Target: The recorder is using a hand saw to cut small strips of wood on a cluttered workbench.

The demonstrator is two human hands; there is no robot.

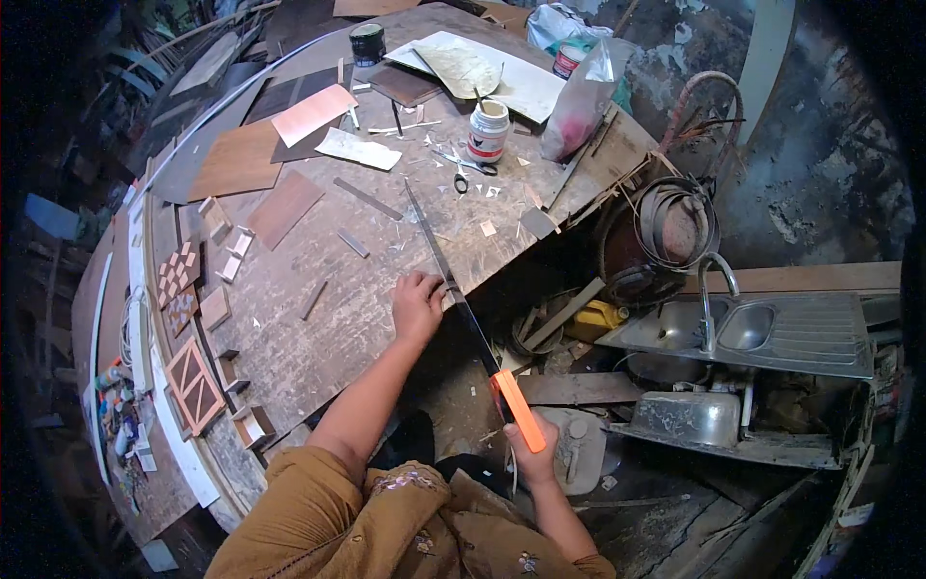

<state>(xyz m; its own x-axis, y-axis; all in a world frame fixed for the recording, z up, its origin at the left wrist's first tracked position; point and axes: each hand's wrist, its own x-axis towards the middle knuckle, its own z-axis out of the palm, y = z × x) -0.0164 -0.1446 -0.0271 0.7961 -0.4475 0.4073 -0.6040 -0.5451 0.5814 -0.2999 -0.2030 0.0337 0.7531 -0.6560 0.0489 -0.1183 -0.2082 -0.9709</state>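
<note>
My right hand (533, 446) is closed around the orange handle (518, 410) of a handsaw. The saw's long dark blade (468, 317) slants up and left across the table's edge, its tip over the tabletop. At that edge my left hand (418, 307) rests on the wood with curled fingers, right beside the blade. Its fingertips press on a small piece of wood (451, 287), mostly hidden by fingers and blade. Close by on the tabletop lie a short dark wood strip (353, 242), a longer strip (367, 199) and another short strip (313, 300).
Scissors (462, 177) lie beside an open white jar (488, 133) with a stick in it. Small wooden frames and boxes, including a diagonal-braced frame (196, 386), line the table's left. Right of the table are a steel sink (743, 333) and a yellow jug (596, 319).
</note>
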